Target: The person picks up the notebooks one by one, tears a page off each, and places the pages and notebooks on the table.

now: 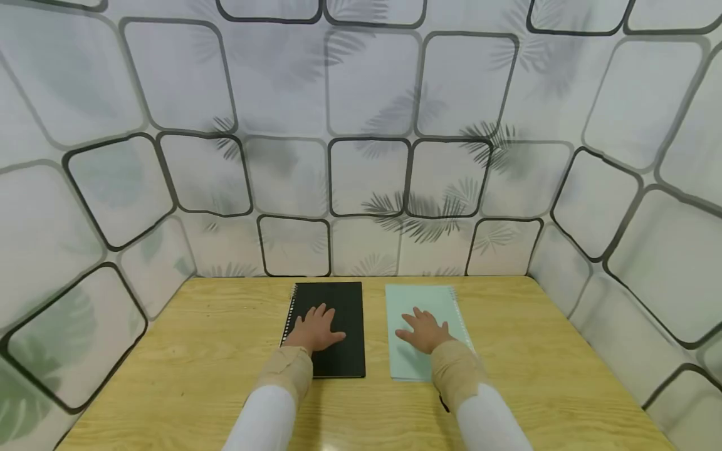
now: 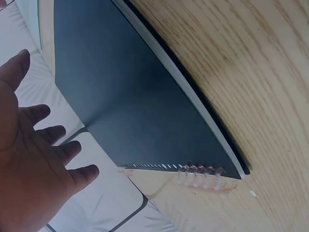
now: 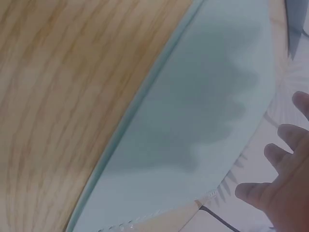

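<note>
A black spiral notebook (image 1: 346, 300) lies on the wooden table, its ring binding along the left side. My left hand (image 1: 314, 330) hovers over it, fingers spread and holding nothing; the left wrist view shows a gap between that hand (image 2: 38, 164) and the black cover (image 2: 120, 87). To the right lies a pale green spiral notebook (image 1: 405, 362), bound along its right side. Above this one is my right hand (image 1: 424, 332), also with spread fingers and nothing in it. A soft shadow falls on the green cover (image 3: 193, 96) beside the raised right hand (image 3: 289, 183).
The notebooks lie side by side on the wooden table (image 1: 225, 351), a strip of wood between them. Patterned cloth (image 1: 366, 175) with dark rounded outlines and leaf prints rises behind the table and along both sides.
</note>
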The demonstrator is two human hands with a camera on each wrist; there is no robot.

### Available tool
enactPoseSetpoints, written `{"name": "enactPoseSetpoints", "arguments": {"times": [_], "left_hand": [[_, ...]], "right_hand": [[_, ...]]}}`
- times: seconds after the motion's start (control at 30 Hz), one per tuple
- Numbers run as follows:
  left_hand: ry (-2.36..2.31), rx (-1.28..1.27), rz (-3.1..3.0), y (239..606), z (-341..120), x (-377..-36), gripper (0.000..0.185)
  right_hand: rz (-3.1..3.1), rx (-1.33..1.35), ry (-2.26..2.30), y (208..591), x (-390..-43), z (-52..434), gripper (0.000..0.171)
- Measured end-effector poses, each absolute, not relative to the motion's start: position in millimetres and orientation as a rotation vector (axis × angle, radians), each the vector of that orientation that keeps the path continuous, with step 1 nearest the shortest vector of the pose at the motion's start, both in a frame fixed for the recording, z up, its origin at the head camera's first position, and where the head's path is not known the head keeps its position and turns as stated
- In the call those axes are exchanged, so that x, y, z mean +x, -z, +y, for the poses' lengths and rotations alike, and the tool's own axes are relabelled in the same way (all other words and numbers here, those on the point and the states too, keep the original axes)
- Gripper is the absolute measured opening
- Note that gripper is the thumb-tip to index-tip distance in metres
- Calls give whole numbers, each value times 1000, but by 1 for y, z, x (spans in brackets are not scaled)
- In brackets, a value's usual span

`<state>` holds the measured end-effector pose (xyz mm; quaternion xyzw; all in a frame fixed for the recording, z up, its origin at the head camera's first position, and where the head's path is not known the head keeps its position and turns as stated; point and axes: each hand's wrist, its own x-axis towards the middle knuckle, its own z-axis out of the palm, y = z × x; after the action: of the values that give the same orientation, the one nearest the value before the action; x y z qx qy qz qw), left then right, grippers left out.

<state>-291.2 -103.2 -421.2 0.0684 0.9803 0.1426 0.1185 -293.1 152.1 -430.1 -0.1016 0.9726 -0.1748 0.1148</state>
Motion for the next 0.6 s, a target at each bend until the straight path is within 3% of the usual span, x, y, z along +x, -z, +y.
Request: {"name": "enactPoseSetpoints", "arguments": {"times": [0.37,0.6], "left_hand": [[-367,250,2833,436,-102,-285,64],[-302,316,2779,434,-101,-278,86]], "right_hand": [[2857,-343,476,437,-293,133,54],[2838,-421,457,441,-294,117,56]]}}
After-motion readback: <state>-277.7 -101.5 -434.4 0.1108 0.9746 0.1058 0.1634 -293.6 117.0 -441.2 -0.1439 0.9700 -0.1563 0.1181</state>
